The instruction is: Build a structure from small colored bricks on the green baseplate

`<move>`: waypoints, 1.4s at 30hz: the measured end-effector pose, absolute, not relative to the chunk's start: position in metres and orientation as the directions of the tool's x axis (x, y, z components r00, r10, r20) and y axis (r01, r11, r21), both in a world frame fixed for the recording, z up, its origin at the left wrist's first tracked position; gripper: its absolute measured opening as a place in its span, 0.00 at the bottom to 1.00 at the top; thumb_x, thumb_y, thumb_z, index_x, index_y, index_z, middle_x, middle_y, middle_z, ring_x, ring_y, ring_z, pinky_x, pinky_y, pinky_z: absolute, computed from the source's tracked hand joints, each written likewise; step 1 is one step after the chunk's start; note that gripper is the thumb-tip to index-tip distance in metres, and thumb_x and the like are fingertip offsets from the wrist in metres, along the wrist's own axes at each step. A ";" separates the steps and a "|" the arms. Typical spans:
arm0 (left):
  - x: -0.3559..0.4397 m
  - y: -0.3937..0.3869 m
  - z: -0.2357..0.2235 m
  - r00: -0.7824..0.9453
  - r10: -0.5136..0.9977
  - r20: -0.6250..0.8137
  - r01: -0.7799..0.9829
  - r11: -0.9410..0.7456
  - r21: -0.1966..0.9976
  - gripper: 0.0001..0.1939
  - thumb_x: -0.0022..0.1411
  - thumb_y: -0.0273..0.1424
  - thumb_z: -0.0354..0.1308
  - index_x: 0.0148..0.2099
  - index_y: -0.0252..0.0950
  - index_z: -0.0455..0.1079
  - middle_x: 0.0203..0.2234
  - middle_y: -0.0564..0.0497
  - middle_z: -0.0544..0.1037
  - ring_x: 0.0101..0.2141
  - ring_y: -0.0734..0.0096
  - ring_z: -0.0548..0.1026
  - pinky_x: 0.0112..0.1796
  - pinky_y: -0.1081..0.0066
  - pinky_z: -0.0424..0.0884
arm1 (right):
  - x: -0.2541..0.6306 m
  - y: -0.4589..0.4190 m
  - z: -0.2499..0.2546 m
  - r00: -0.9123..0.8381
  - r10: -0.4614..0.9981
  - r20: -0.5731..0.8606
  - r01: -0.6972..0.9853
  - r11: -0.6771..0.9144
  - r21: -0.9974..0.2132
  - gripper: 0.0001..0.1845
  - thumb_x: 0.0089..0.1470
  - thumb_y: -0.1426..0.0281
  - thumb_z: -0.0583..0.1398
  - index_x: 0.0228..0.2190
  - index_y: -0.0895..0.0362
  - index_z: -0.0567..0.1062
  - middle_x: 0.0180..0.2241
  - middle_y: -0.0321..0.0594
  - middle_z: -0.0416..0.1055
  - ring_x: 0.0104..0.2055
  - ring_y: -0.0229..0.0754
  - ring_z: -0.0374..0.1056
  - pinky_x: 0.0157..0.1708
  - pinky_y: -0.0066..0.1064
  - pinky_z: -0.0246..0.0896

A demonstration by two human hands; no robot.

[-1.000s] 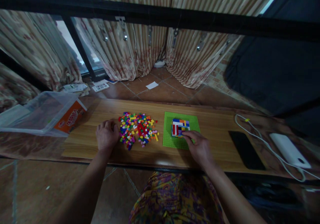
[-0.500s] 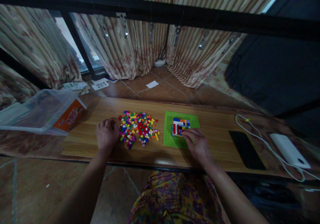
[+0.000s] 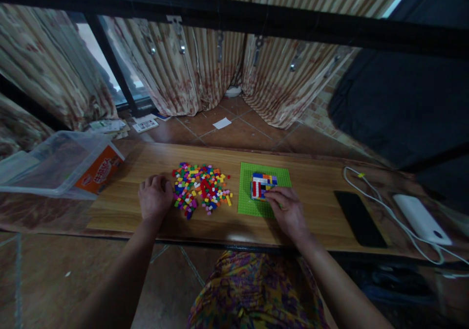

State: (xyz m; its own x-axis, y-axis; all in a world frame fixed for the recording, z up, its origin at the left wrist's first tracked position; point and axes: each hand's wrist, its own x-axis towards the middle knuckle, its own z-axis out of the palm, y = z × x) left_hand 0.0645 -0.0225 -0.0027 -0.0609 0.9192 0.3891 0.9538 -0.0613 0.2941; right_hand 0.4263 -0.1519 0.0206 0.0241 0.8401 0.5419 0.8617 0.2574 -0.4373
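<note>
A block of multicoloured toy bricks [image 3: 259, 187], built in layers with red, white, blue and yellow parts, sits on the green baseplate [image 3: 246, 206]. At its right front edge, my right hand [image 3: 289, 211] pinches thumb and forefinger together against the bricks; whatever is between the fingertips is hidden. To the left lies a loose pile of small toy bricks [image 3: 205, 187] in many colours. My left hand [image 3: 156, 197] rests on the tabletop just left of that pile, its fingers curled in, with no brick visible in it.
A clear plastic box [image 3: 69, 158] with an orange label stands at the left end of the wooden table [image 3: 311, 172]. On the right lie a black phone [image 3: 360, 219], a white power bank [image 3: 421, 216] and a white cable [image 3: 388, 211]. A dark bar [image 3: 234, 28] crosses overhead.
The whole view has shifted very slightly. My right hand stays at the brick build with its fingertips pinched; my left hand stays beside the pile.
</note>
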 end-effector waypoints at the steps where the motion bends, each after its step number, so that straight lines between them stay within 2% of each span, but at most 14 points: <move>1: 0.064 -0.022 -0.003 -0.061 0.919 0.391 0.954 -0.061 0.293 0.16 0.60 0.35 0.48 0.44 0.33 0.71 0.42 0.39 0.75 0.43 0.51 0.70 0.46 0.56 0.64 | 0.426 -0.152 0.019 0.048 0.835 0.549 0.859 0.246 -0.449 0.09 0.59 0.68 0.59 0.34 0.52 0.80 0.37 0.41 0.74 0.41 0.45 0.67 0.42 0.39 0.66; 17: 0.065 -0.024 -0.003 -0.074 0.904 0.422 0.945 -0.071 0.318 0.15 0.60 0.35 0.49 0.43 0.34 0.72 0.41 0.40 0.75 0.43 0.52 0.70 0.46 0.55 0.64 | 0.421 -0.156 0.015 0.170 0.855 0.489 0.781 0.186 -0.596 0.10 0.58 0.65 0.58 0.33 0.50 0.80 0.39 0.42 0.73 0.44 0.45 0.68 0.46 0.41 0.66; 20: 0.064 -0.024 -0.003 -0.062 0.906 0.419 0.952 -0.072 0.296 0.15 0.60 0.36 0.49 0.43 0.34 0.72 0.41 0.40 0.75 0.43 0.51 0.70 0.46 0.55 0.65 | 0.428 -0.159 0.017 0.331 0.795 0.509 0.712 0.143 -0.687 0.11 0.58 0.63 0.58 0.36 0.53 0.79 0.39 0.43 0.74 0.43 0.45 0.69 0.45 0.40 0.66; 24: 0.064 -0.023 -0.001 -0.041 0.910 0.412 0.960 -0.078 0.269 0.16 0.61 0.36 0.48 0.43 0.33 0.71 0.41 0.39 0.76 0.42 0.51 0.70 0.46 0.55 0.65 | 0.443 -0.159 0.020 0.541 0.698 0.470 0.643 0.016 -0.765 0.15 0.59 0.61 0.56 0.39 0.58 0.77 0.37 0.46 0.74 0.37 0.45 0.70 0.37 0.38 0.66; 28: 0.064 -0.023 0.000 -0.040 0.915 0.401 0.961 -0.075 0.266 0.16 0.61 0.36 0.48 0.43 0.33 0.71 0.41 0.39 0.75 0.44 0.50 0.70 0.45 0.56 0.66 | 0.447 -0.142 0.031 0.476 0.740 0.475 0.729 -0.030 -0.684 0.19 0.61 0.60 0.53 0.41 0.59 0.76 0.40 0.49 0.74 0.42 0.48 0.70 0.43 0.42 0.65; 33: 0.062 -0.021 -0.002 -0.031 0.906 0.421 0.961 -0.089 0.263 0.15 0.60 0.36 0.48 0.42 0.33 0.72 0.40 0.39 0.75 0.43 0.51 0.70 0.46 0.56 0.65 | 0.426 -0.095 0.049 0.207 0.868 0.451 0.882 0.034 -0.471 0.18 0.63 0.62 0.51 0.46 0.57 0.75 0.46 0.49 0.72 0.50 0.49 0.66 0.53 0.43 0.59; 36: 0.062 -0.021 -0.003 -0.031 0.906 0.422 0.958 -0.093 0.271 0.15 0.61 0.36 0.48 0.42 0.33 0.72 0.40 0.39 0.75 0.43 0.52 0.70 0.46 0.56 0.65 | 0.412 -0.071 0.048 0.096 0.939 0.332 0.937 0.028 -0.349 0.19 0.63 0.62 0.52 0.49 0.57 0.73 0.50 0.49 0.71 0.53 0.50 0.65 0.54 0.43 0.56; 39: 0.062 -0.022 -0.003 -0.023 0.907 0.419 0.959 -0.098 0.264 0.15 0.61 0.35 0.48 0.43 0.33 0.72 0.40 0.39 0.75 0.42 0.52 0.70 0.46 0.56 0.65 | 0.405 -0.062 0.039 0.028 0.984 0.174 0.961 0.021 -0.274 0.20 0.63 0.59 0.51 0.47 0.57 0.75 0.47 0.50 0.73 0.51 0.50 0.66 0.52 0.44 0.56; 42: 0.062 -0.023 -0.004 -0.033 0.906 0.423 0.960 -0.089 0.266 0.15 0.61 0.35 0.48 0.43 0.34 0.72 0.40 0.40 0.76 0.42 0.53 0.70 0.46 0.57 0.65 | 0.405 -0.062 0.031 -0.018 0.994 0.112 0.968 0.045 -0.246 0.20 0.64 0.58 0.49 0.43 0.55 0.76 0.44 0.48 0.75 0.47 0.48 0.68 0.49 0.43 0.56</move>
State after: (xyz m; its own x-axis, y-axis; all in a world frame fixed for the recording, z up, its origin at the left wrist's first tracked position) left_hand 0.0619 -0.0227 -0.0041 -0.0333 0.9056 0.4227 0.9597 -0.0891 0.2665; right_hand 0.4046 -0.0623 0.0313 -0.0177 0.9935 0.1122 0.9681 0.0451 -0.2463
